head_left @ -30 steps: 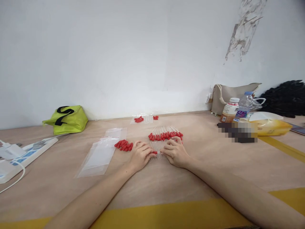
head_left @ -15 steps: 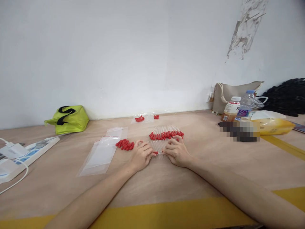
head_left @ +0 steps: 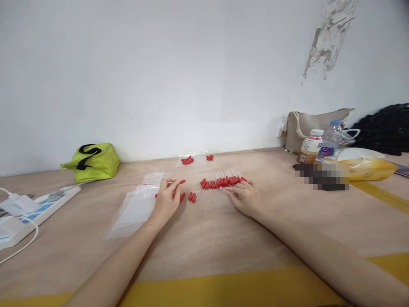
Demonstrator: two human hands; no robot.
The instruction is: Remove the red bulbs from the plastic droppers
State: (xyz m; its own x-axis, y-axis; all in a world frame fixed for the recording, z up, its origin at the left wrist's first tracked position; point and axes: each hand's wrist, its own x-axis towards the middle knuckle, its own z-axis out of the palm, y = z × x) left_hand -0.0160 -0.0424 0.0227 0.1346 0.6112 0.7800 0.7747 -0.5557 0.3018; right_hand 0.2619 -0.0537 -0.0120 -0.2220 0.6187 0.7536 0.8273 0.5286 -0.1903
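Observation:
My left hand [head_left: 168, 198] is closed in a pinch on a red rubber bulb [head_left: 182, 181], above the pile of loose bulbs, which it partly hides. Two more red bulbs [head_left: 192, 197] lie just right of that pile. Fingers of my right hand [head_left: 245, 197] are closed on a thin clear glass tube [head_left: 223, 188], its end pointing left. Below it lies a row of clear tubes [head_left: 212, 202] on the table. Behind them fans a row of droppers [head_left: 220, 182], clear tubes fitted with red bulbs. Part of this row is hidden by my right hand.
Clear zip bags [head_left: 134, 209] lie at my left. Farther left are a white power strip [head_left: 51, 204] and a lime-green bag [head_left: 96, 163]. Bagged red bulbs [head_left: 187, 160] lie near the wall. Bottles [head_left: 309, 147] and a yellow packet [head_left: 367, 168] stand at right.
My left hand has moved left from the tubes to the loose bulbs and now pinches a bulb there. My right hand has shifted slightly right, and two bulbs now lie apart from the pile.

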